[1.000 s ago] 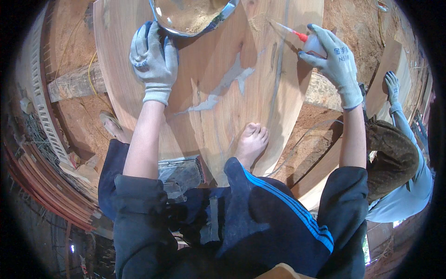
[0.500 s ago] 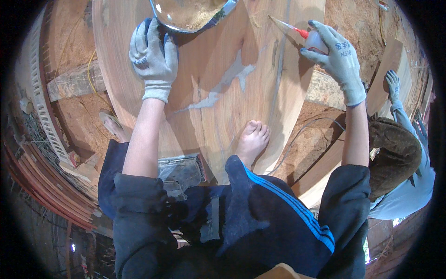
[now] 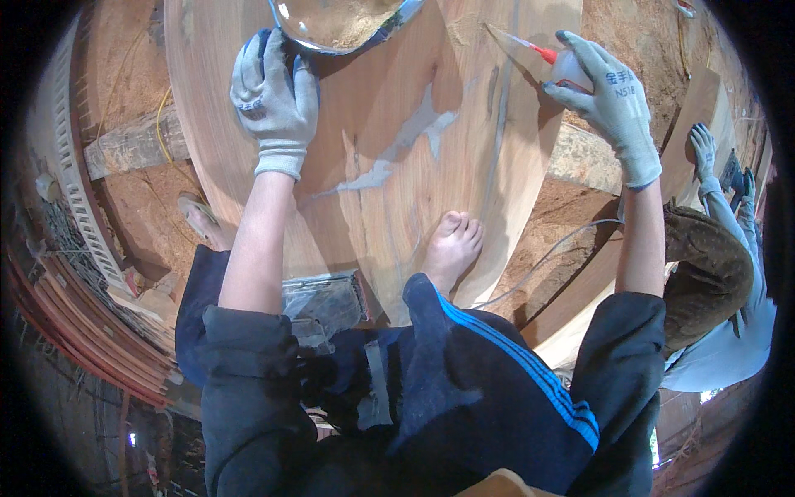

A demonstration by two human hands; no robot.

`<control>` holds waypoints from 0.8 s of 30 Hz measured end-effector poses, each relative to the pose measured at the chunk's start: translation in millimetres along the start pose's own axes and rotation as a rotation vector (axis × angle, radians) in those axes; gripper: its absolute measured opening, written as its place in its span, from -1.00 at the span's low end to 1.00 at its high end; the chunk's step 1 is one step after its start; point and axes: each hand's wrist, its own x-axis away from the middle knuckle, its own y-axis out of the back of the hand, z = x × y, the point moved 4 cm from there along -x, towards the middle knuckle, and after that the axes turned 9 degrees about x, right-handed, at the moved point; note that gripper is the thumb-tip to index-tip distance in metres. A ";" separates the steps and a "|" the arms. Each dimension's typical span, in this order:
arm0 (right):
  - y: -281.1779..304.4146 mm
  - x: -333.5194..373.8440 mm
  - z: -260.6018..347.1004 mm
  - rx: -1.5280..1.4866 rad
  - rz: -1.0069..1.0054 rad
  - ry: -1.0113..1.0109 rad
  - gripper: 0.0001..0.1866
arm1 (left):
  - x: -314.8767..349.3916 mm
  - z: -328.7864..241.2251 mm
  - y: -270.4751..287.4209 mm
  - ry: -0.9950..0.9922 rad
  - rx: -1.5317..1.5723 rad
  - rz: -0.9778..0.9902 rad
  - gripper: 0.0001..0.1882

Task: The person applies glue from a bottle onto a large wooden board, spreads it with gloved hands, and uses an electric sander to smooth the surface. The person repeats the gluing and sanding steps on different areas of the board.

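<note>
My gloved left hand [image 3: 275, 103] is at the near-left rim of a shallow bowl [image 3: 335, 51] with sawdust in it, its fingertips closed on the edge and partly hidden. In my gloved right hand [image 3: 603, 95] is a small white squeeze bottle [image 3: 571, 69] with a red cap and a long thin nozzle, held between thumb and fingers. The nozzle points left and away, above a wide wooden slab [image 3: 364, 124]. Irregular grey patches [image 3: 410, 132] and a long dark crack line run along the slab's surface.
My bare foot [image 3: 451, 244] stands on the slab. A dusty clear-lidded box [image 3: 323, 300] lies near my legs. At right, a co-worker's gloved hand [image 3: 703, 149] rests on another board [image 3: 696, 108]. A cable [image 3: 546, 253] crosses the ground; stacked strips [image 3: 91, 331] stand at left.
My right hand has shifted slightly to the right with the squeeze bottle. My left hand stays at the bowl. More of the co-worker's other hand now shows at the right.
</note>
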 end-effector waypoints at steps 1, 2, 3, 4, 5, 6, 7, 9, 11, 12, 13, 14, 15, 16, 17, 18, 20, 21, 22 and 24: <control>-0.1 -0.1 -0.7 0.003 0.003 -0.001 -0.22 | -0.1 0.2 -0.2 0.000 0.000 0.003 -0.56; 0.1 0.0 -1.2 0.005 0.001 0.003 -0.22 | -0.2 0.3 -0.3 0.000 0.000 0.005 -0.56; 0.2 0.2 -1.2 0.003 -0.001 0.014 -0.22 | -0.3 0.4 -0.4 -0.003 -0.002 0.003 -0.56; 0.6 0.4 -1.1 0.001 -0.009 0.031 -0.22 | -0.3 0.5 -0.4 -0.006 -0.003 0.001 -0.56; 0.7 0.6 -0.9 -0.007 -0.013 0.047 -0.22 | -0.3 0.6 -0.5 -0.009 -0.004 -0.001 -0.56; 1.0 0.5 -1.2 -0.004 -0.020 0.050 -0.22 | -0.3 0.8 -0.7 -0.008 -0.007 0.000 -0.56; 1.0 0.2 -1.5 -0.008 -0.023 0.051 -0.22 | -0.3 0.9 -0.9 -0.007 -0.010 0.001 -0.56; 0.8 -0.7 -2.1 -0.012 -0.025 0.053 -0.23 | -0.3 0.9 -0.9 -0.006 -0.008 -0.002 -0.56; 0.8 -1.8 -2.5 -0.016 -0.023 0.053 -0.23 | -0.4 0.5 -0.3 -0.013 0.006 -0.013 -0.57; 1.0 -2.3 -2.6 -0.010 -0.024 0.054 -0.23 | -0.4 0.6 -0.3 -0.009 0.005 -0.011 -0.57; 1.3 -2.6 -2.7 -0.004 -0.025 0.054 -0.23 | -0.5 0.6 -0.2 -0.009 0.008 -0.009 -0.57; 1.7 -2.8 -2.6 0.006 -0.030 0.057 -0.23 | -0.4 0.5 -0.2 -0.009 0.012 -0.008 -0.57; 2.1 -3.1 -2.4 -0.004 -0.033 0.062 -0.23 | -0.3 0.8 -0.4 0.001 0.009 -0.003 -0.57; 2.6 -3.3 -2.0 -0.011 -0.040 0.069 -0.23 | -0.2 1.3 -0.6 0.011 0.007 0.003 -0.57; 3.4 -3.5 -1.3 -0.021 -0.056 0.080 -0.23 | 0.1 1.6 -0.8 0.019 0.009 0.004 -0.57; 3.3 -3.6 -1.0 -0.007 -0.049 0.080 -0.24 | 0.2 1.6 -1.1 0.017 0.009 0.008 -0.57; 3.1 -3.9 0.0 0.017 -0.039 0.085 -0.24 | 0.2 2.2 -1.4 0.020 0.019 0.011 -0.57; 3.8 -4.1 0.2 0.008 -0.051 0.080 -0.25 | 0.6 1.9 -1.3 0.009 0.010 0.008 -0.57; 4.0 -4.0 0.1 0.002 -0.048 0.069 -0.25 | 0.6 2.1 -1.4 0.006 0.005 0.009 -0.58; 4.2 -3.7 -0.3 -0.013 -0.030 0.047 -0.26 | 0.8 2.4 -1.6 0.002 0.003 0.008 -0.58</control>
